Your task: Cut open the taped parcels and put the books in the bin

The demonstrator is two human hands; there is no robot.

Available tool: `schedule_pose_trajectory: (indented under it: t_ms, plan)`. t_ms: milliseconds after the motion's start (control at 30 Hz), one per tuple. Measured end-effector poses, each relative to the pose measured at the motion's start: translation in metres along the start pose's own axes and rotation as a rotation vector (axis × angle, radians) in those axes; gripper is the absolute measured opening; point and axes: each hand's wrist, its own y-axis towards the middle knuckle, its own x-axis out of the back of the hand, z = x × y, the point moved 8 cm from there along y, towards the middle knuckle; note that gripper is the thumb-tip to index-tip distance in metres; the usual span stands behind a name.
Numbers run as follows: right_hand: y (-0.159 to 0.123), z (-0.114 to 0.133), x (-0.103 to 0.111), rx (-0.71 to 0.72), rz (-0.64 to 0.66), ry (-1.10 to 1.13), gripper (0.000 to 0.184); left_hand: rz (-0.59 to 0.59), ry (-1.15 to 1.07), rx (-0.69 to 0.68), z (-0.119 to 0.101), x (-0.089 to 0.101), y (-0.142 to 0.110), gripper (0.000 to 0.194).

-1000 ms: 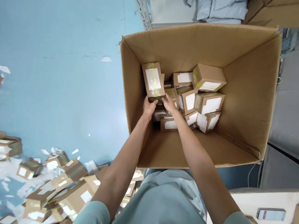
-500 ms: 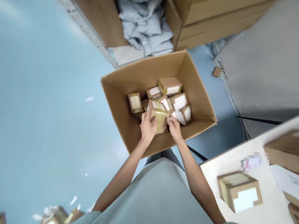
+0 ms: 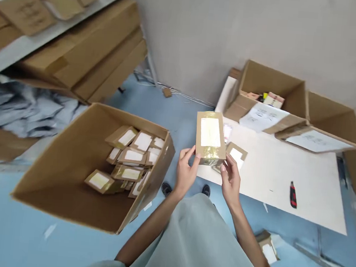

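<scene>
Between my hands I hold a small taped cardboard box (image 3: 210, 137) with a white label on its face. My left hand (image 3: 187, 171) grips its lower left corner with thumb and fingers. At the lower right corner, my right hand (image 3: 231, 180) pinches the box the same way. Behind it, partly hidden, another labelled box (image 3: 237, 154) lies on the white table (image 3: 271, 166). To my left stands a large open carton (image 3: 53, 172) with several small labelled boxes (image 3: 132, 156) heaped inside.
Two open cartons (image 3: 272, 81) stand at the table's back, one holding small packages. A red and black box cutter (image 3: 293, 195) lies on the table. One small box (image 3: 268, 246) is on the floor beneath its front edge. Shelving (image 3: 91, 13) with cartons rises at the left.
My view has turned right, from the large carton towards the table. Both hands have lifted the small box out of the large carton and now hold it near the table edge.
</scene>
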Motion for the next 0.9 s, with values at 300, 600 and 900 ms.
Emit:
schedule_pose_trajectory:
  t_ms: [300,600,900]
  plan:
    - [-0.048,-0.107,0.264,-0.146,-0.485,-0.060,0.050,0.519,0.098,0.012,0.015,-0.297,-0.086,0.046]
    - [-0.078,-0.260,0.306,-0.495,-0.542,0.072,0.061,0.683,0.421,0.158,0.110,-0.362,-0.121,0.047]
    - [-0.006,-0.216,0.263,-0.243,-0.310,-0.238,0.048,0.569,0.275,0.232,0.112,-0.303,-0.101,0.035]
